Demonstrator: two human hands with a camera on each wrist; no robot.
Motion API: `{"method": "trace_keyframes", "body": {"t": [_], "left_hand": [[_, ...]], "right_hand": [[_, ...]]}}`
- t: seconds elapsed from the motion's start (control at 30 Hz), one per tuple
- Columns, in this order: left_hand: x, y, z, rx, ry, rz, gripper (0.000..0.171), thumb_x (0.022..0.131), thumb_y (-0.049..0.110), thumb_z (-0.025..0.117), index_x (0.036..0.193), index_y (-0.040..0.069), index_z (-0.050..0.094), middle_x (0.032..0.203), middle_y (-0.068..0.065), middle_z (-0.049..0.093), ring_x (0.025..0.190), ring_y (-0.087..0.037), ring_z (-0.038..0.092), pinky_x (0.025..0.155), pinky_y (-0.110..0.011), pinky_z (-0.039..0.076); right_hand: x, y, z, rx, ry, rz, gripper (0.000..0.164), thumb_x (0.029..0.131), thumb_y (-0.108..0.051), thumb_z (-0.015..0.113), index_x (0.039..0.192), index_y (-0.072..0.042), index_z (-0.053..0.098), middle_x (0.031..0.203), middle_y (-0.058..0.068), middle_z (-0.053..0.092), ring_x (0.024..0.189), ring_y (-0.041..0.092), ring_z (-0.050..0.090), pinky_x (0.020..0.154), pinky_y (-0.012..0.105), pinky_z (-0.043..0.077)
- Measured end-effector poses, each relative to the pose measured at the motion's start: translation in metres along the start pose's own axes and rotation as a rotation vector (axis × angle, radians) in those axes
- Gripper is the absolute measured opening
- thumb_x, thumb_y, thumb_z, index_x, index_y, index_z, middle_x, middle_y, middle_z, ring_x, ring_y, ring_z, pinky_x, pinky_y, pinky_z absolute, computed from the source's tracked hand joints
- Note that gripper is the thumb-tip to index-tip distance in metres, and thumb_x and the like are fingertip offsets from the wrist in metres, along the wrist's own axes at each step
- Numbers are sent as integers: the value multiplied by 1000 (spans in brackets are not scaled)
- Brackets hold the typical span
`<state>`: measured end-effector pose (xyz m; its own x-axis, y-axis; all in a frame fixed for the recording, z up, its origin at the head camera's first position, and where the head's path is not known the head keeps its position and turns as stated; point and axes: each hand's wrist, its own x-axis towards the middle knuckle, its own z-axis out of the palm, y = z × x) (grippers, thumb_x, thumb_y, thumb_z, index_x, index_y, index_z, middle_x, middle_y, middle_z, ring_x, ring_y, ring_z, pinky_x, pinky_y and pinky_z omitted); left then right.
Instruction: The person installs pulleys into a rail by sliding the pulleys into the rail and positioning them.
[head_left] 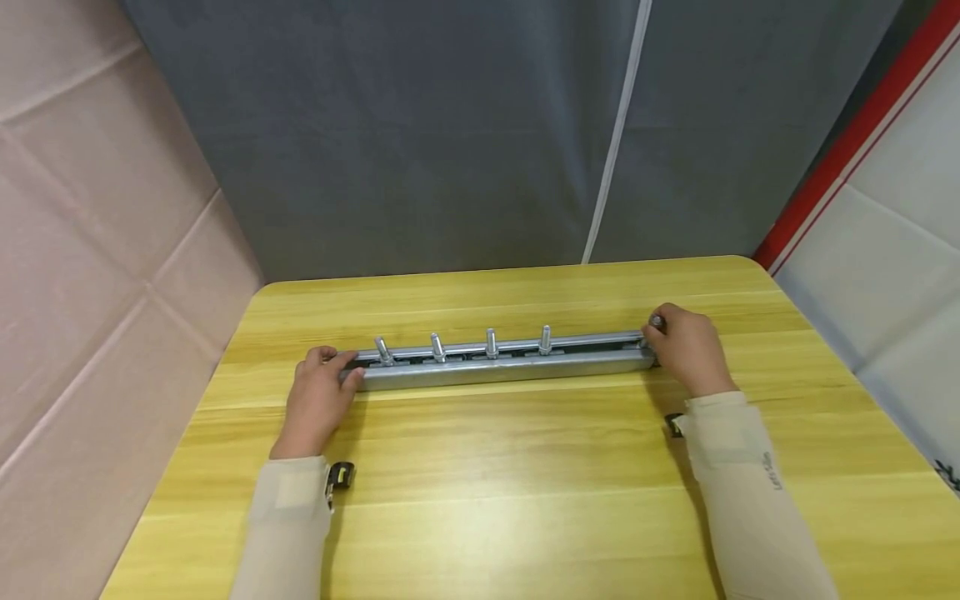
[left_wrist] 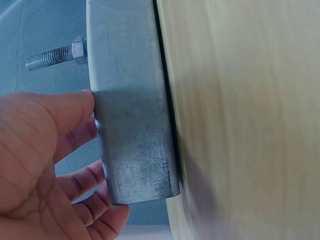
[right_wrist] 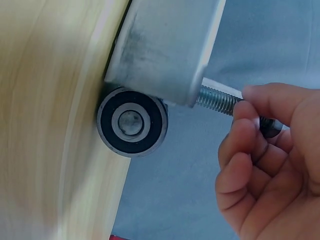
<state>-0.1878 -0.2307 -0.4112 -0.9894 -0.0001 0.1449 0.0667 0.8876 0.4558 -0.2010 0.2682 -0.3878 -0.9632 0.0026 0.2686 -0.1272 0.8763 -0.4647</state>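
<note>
A long grey metal channel rail (head_left: 495,370) lies across the wooden table, its slot facing up. Several threaded bolts (head_left: 491,343) stick up through the slot, each with a nut low on its shank. My left hand (head_left: 315,400) grips the rail's left end, thumb on the near edge and fingers on the far side. At the opposite end, my right hand (head_left: 688,354) pinches another threaded bolt (right_wrist: 216,100) between thumb and fingers. A roller wheel (right_wrist: 131,123) with a dark ring shows just outside the rail's open right end, partly overlapped by it.
The wooden table (head_left: 510,475) has rounded back corners. Behind it hangs a grey curtain (head_left: 420,150) with a pale strip. Light padded panels stand left (head_left: 97,250) and right (head_left: 900,250), the right one with a red edge. Both sleeves carry small black wrist devices (head_left: 341,476).
</note>
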Motion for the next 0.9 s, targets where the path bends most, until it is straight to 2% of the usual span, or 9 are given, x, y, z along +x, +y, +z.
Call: {"method": "trace_keyframes", "body": {"t": [0.43,0.67,0.9], "left_hand": [[-2,2,-2,2,-2,0,40,101,19,59,134,-3,59,133,-28,44,121,-47,40,100,-60,36],[-1,2,-1,-2,3,1,40,101,19,59,134,-3,60,132,-28,44,121,-47,41,100,-59,37],[-2,2,-1,-3,2,-2,39,101,19,59,134,-3,60,132,-28,44,120,-46,41,99,-59,37]], "right_hand": [[2,-15,8,-11,-15,-39,13,97,-11,63,96,3,63,77,16,65,60,26,53,60,45,46],[4,-25,14,-9,-46,-42,15,98,-12,63,101,2,64,78,15,66,60,26,54,61,45,46],[2,-30,19,0,-38,-58,16,98,-12,63,102,3,64,78,15,66,59,25,53,62,44,46]]}}
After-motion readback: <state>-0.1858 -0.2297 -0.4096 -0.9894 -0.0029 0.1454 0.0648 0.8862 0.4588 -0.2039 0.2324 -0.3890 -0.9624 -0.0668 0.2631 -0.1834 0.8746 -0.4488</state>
